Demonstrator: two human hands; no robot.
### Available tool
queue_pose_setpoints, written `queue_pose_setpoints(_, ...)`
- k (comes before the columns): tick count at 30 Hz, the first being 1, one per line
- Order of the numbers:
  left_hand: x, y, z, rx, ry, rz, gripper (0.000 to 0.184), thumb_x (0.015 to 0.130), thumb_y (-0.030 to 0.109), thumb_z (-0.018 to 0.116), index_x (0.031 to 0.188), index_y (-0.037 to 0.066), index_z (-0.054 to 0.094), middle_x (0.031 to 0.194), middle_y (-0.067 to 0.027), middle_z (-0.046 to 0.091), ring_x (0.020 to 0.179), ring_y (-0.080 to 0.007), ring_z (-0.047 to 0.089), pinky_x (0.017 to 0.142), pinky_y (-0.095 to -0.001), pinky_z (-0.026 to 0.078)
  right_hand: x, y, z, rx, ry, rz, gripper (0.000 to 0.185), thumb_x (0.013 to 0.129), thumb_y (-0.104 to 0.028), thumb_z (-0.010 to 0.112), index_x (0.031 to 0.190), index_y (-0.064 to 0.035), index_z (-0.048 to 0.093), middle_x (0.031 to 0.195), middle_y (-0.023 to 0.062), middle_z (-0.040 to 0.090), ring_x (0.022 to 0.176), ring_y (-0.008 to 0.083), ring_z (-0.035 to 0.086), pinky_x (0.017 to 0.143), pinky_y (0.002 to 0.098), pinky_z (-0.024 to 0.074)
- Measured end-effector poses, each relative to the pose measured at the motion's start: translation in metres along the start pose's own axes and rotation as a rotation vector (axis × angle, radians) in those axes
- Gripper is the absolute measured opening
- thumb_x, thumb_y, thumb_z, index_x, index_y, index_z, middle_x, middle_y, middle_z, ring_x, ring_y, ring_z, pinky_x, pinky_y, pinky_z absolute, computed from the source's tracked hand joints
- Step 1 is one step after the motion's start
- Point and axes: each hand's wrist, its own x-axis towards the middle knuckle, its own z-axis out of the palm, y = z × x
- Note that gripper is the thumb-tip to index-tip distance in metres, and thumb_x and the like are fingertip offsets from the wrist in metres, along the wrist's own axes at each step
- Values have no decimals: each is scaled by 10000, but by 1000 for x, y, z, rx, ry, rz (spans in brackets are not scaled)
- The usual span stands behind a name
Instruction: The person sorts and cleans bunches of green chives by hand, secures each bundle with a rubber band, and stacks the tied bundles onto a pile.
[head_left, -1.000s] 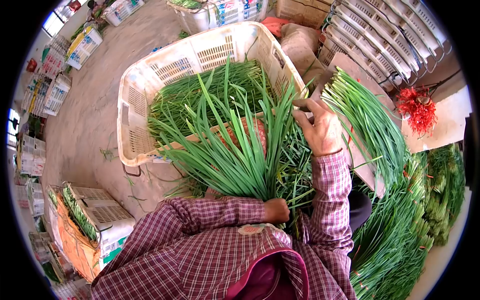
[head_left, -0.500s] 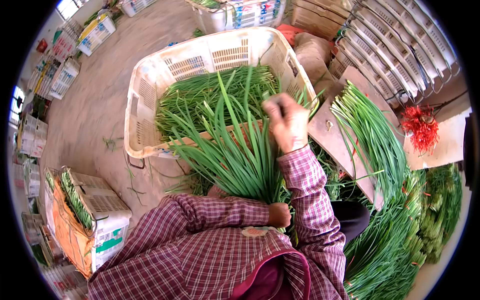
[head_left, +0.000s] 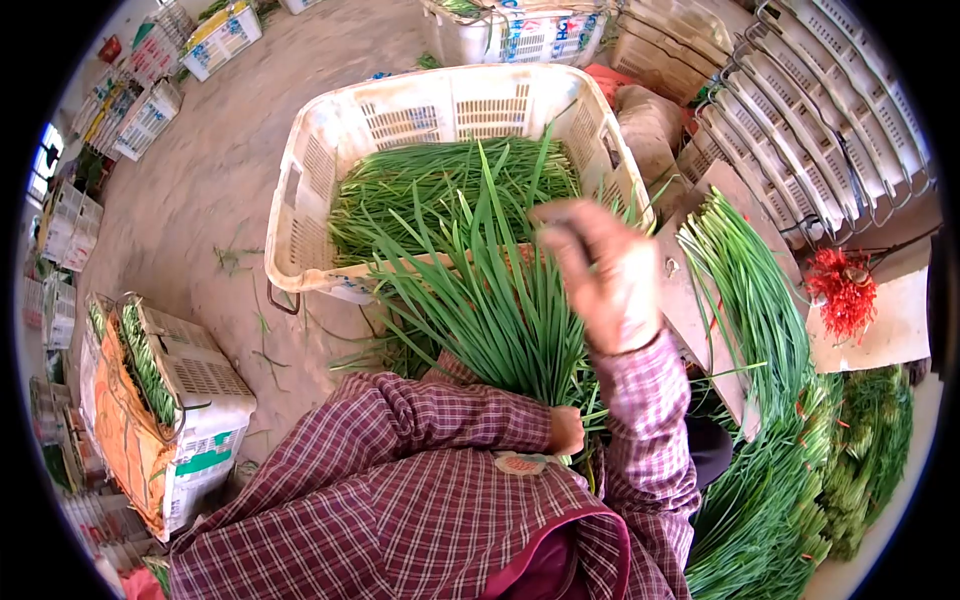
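Note:
My left hand (head_left: 567, 431) is closed around the lower end of a bunch of garlic chives (head_left: 500, 320). Their long flat leaves fan up and to the left, over the near rim of a white plastic crate (head_left: 300, 278). Above the bunch, toward its right side, is my right hand (head_left: 610, 280), its fingers curled and blurred by motion; whether anything is between them I cannot make out. More garlic chives (head_left: 455, 190) lie in the crate. Right of my right hand, another bundle of chives (head_left: 750, 270) rests across a board (head_left: 690, 295).
Piles of chives (head_left: 770, 510) lie at lower right, below a cluster of red ties (head_left: 842, 292). Stacked crates (head_left: 810, 110) stand at upper right, near a sack (head_left: 648, 130). A filled crate (head_left: 205, 440) is at left on the floor (head_left: 200, 190), with loose leaves scattered about.
My right hand has moved away from the leaf tips, slightly right and down. My left hand keeps its hold on the bunch. The whole view has shifted a little.

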Motion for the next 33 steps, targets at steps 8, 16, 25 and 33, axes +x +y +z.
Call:
queue_pose_setpoints(8, 26, -1, -22, -226, -169, -223, 250, 881, 201, 550, 1111, 152, 465, 1137, 4, 504, 1027, -168, 517, 913, -315, 393, -45, -9, 37, -234, -185, 138, 71, 842, -49, 637, 906, -35, 666, 836, 133, 673, 698, 303, 675, 632, 367, 553)
queue_pose_setpoints(16, 5, 5, -27, -471, -341, -445, 526, 974, 198, 488, 1469, 169, 310, 1497, -8, 363, 1307, -182, 418, 1121, -309, 340, -36, 9, 38, -208, -159, 183, 88, 837, -80, 647, 914, -37, 646, 824, 150, 674, 706, 330, 665, 624, 394, 524)
queue_pose_setpoints(25, 5, 7, -17, -290, -331, -272, 421, 919, 219, 538, 1312, 157, 402, 1347, -3, 438, 1196, -175, 466, 1038, -309, 370, -19, 16, 53, -449, -186, 255, 285, 776, -282, 746, 870, -36, 638, 804, 109, 695, 716, 295, 679, 639, 394, 532)
queue_pose_setpoints(33, 9, 7, -15, -216, -316, -216, 333, 869, 238, 583, 1173, 147, 484, 1213, 1, 505, 1097, -169, 510, 964, -309, 396, -18, 22, 58, -382, -98, 263, 160, 779, -199, 707, 788, -49, 654, 761, 125, 683, 684, 308, 663, 630, 391, 525)
